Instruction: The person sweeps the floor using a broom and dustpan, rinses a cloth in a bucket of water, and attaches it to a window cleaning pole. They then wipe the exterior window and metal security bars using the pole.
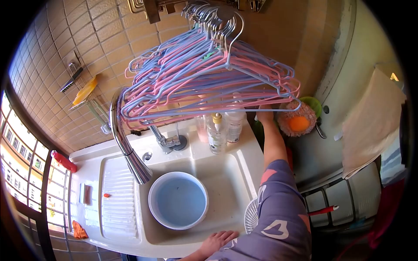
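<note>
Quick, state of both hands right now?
Left hand: open, resting at the front rim of the off-white rectangular sink.
Right hand: can't be told; partly hidden behind the blue and pink triangular hangers.

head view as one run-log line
left hand: at front edge of sink; right hand: partly behind hangers, grip unclear; basin: in sink

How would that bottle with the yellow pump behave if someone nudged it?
The bottle would probably tip fairly easily, being tall and narrow. Its see-through walls look like plastic, so it may flex rather than shatter.
</note>
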`<state>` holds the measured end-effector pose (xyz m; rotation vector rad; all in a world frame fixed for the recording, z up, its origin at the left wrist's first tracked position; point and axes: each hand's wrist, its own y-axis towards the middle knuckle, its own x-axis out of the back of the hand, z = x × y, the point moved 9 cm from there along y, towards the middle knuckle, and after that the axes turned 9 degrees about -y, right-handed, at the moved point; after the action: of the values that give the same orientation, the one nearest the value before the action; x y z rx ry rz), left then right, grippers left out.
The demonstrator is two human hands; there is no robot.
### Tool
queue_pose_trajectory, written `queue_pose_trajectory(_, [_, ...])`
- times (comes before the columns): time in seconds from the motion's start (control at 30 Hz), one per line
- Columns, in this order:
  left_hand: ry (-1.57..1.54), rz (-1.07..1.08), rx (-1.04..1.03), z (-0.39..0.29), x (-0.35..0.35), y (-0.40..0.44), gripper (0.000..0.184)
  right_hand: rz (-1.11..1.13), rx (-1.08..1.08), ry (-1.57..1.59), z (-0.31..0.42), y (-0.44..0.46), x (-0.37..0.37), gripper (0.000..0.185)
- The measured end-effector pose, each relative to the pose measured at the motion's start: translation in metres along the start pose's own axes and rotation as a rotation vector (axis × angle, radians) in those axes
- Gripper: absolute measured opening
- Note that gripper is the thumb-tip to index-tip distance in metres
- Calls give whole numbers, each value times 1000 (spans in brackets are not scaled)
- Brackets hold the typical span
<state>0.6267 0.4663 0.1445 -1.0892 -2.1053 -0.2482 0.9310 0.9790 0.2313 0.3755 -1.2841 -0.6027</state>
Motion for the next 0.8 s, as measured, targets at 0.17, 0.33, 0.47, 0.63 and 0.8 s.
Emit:
queue_pose_trajectory(0.17, [65, -32, -41, -6, 6, 0, 60, 404, -143, -50, -11, 5, -45, 40])
queue_pose_trajectory(0.33, [34, -38, 16, -11, 17, 2, 54, 209, -298, -86, -38, 1, 32, 48])
queue_pose_trajectory(0.47, [68, -91, -59, -10, 12, 1, 51, -109, -408, 617, -107, 15, 35, 45])
queue_pose_trajectory(0.63, [16, -65, -20, -8, 8, 3, 50, 28, -284, 144, -121, -2, 28, 34])
queue_pose_trajectory(0.8, [48, -78, -14, -11, 15, 4, 51, 372, -167, -188, -108, -10, 10, 26])
